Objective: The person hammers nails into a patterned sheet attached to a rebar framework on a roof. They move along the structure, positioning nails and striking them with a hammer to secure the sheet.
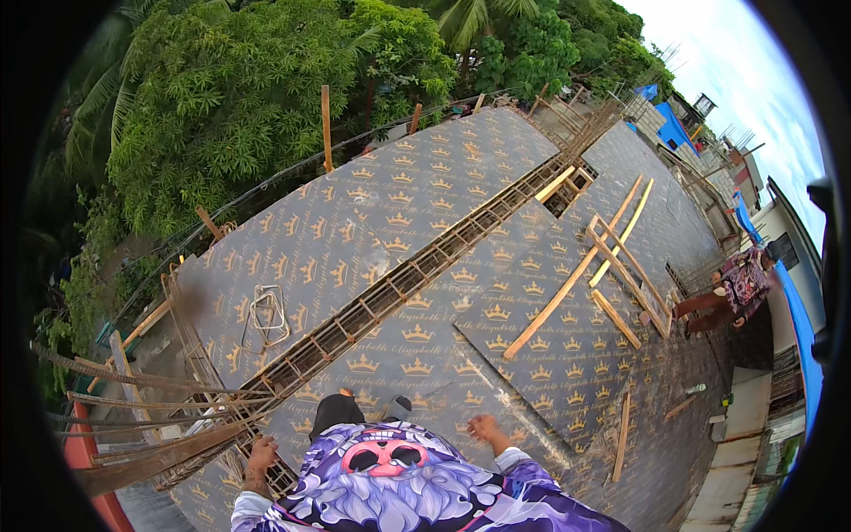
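My left hand (264,452) hangs low beside the upright steel rebars (166,392) at the beam's near end. Its fingers look loosely bent, and whether they touch the steel is unclear. My right hand (487,427) is held out over the dark film-faced plywood deck (425,392), fingers a little apart with nothing in them. A rebar cage (399,289) with square stirrups runs diagonally through a slot in the deck, passing in front of my left side. Loose bent stirrups (267,312) lie on the sheet beyond it.
Nailed lumber pieces (628,272) and loose wooden strips (575,299) lie on the deck to the right. An opening (565,193) interrupts it farther off. A raised sheet edge (512,392) is near my right. A person (741,286) stands at the right. Trees border the left edge.
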The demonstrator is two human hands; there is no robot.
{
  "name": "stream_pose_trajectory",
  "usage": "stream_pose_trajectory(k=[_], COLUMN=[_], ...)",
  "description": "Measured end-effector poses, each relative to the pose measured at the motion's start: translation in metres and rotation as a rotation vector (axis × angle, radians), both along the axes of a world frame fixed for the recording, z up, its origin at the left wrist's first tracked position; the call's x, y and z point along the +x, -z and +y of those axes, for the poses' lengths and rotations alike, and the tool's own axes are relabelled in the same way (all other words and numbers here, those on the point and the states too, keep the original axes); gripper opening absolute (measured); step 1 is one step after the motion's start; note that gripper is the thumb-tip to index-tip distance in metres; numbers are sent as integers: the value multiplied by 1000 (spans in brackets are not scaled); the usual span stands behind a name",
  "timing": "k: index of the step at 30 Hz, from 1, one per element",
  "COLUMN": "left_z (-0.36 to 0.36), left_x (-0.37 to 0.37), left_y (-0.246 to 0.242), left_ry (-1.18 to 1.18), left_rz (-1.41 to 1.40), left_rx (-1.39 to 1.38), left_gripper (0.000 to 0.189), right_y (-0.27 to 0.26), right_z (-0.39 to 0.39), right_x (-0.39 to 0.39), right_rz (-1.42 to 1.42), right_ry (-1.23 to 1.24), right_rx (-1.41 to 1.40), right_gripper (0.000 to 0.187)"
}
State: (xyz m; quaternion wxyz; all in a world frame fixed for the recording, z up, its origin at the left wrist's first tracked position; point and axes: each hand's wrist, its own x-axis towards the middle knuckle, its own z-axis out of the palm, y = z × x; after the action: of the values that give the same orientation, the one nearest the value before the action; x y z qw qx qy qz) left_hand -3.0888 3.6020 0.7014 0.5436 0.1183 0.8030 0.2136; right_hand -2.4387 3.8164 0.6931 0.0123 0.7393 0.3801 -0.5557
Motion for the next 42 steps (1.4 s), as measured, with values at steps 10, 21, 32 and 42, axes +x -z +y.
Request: stream_pose_trajectory(k=[10,21,32,42], left_z=[307,382,440,507], left_x=[155,61,48,186], left_y=[-38,10,-10,-39], left_ry=[602,549,290,191], left_rz=[154,272,378,230], left_rx=[391,5,86,120], left_gripper=[46,37,40,46], right_y=[-43,1,-24,4], right_z=[185,294,409,616], right_x=[-62,-8,-76,-13], right_rz=[171,94,111,206], right_ry=[-172,-219,-400,-433], right_rx=[109,309,159,77], right_gripper=[27,24,23,23])
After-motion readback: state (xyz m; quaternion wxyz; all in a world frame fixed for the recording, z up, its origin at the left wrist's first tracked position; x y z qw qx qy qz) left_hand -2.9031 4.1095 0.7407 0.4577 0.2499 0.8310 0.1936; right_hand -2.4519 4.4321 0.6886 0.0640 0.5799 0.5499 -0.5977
